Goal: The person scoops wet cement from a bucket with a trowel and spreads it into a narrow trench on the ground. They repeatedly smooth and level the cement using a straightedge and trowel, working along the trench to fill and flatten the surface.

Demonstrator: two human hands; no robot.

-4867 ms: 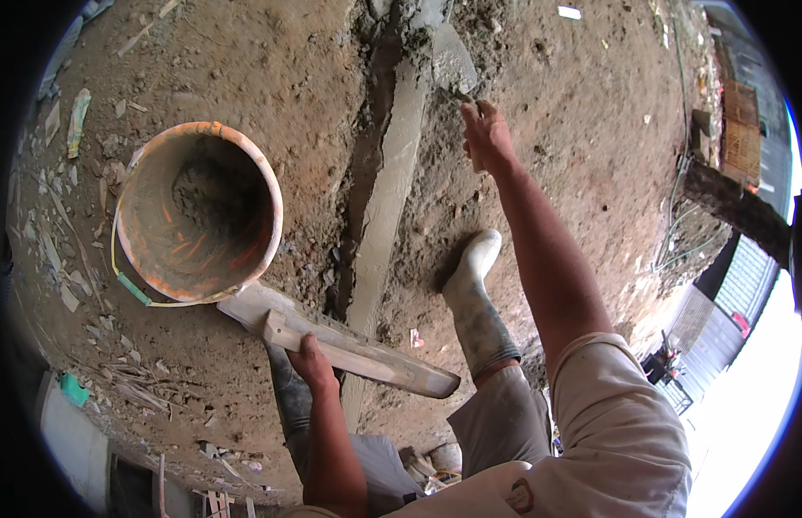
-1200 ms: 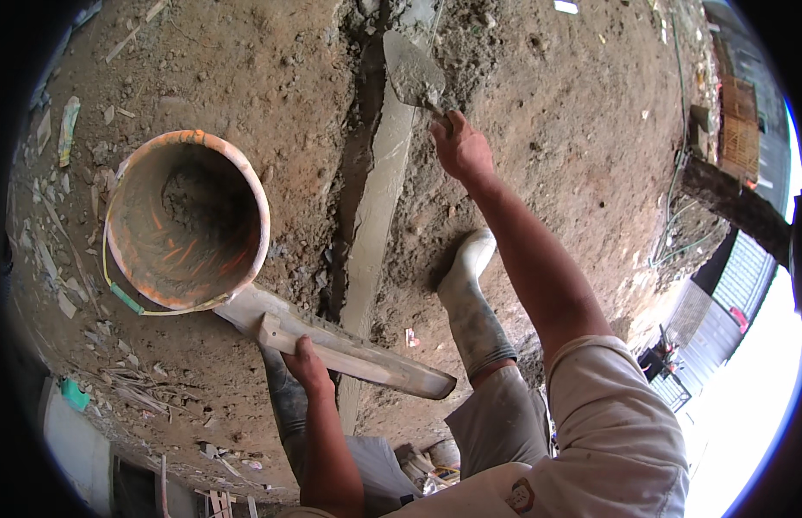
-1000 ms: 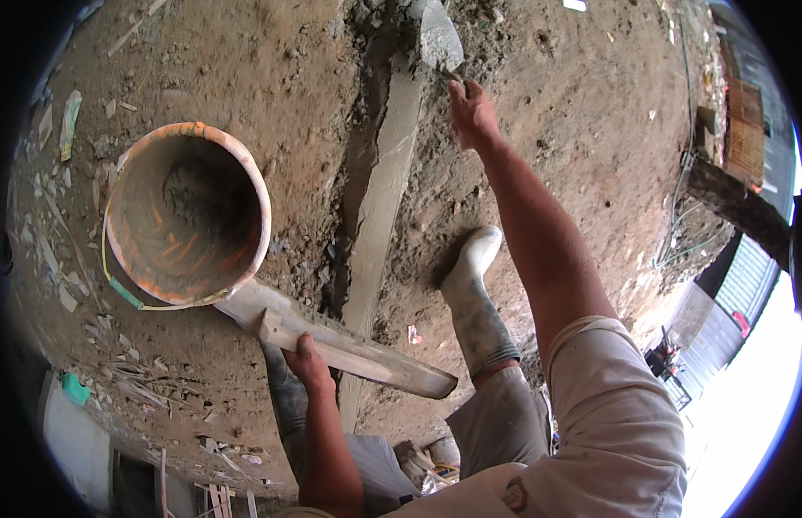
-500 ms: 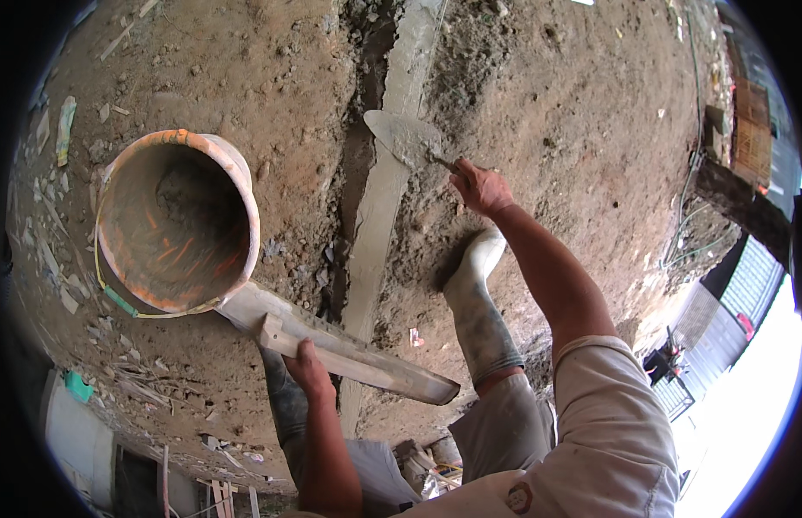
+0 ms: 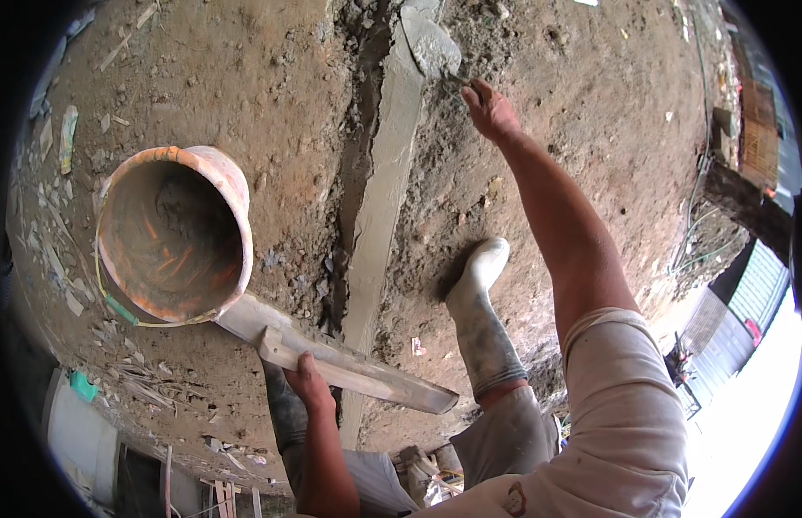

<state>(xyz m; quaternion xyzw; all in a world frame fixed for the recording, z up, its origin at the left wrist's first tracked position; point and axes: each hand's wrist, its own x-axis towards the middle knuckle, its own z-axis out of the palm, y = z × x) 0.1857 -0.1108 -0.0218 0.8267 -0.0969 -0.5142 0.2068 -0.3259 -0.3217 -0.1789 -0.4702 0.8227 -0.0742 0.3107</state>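
Note:
My right hand [image 5: 494,114] is stretched far forward, its fingers wrapped round the handle of a trowel [image 5: 430,45]. The rounded blade, smeared with wet grey mortar, lies over the far part of a smooth mortar strip [image 5: 382,211] that runs through the soil. Closer to my body, my left hand [image 5: 312,383] grips the wooden handle bar of a long plastering float [image 5: 409,390]. This float slants from beside the bucket across the near part of the strip. Its far left end reaches the base of the bucket.
A large pinkish-orange bucket [image 5: 245,226], smeared inside with mortar, stands tilted at the left. A narrow trench [image 5: 353,186] follows the strip's left side. My rubber boot [image 5: 487,324] rests right of the strip. Rubble lies at far left; a dark beam [image 5: 746,207] is at right.
My right hand has moved forward with the trowel, carrying the blade farther along the mortar strip. My left hand still grips the float in nearly the same place.

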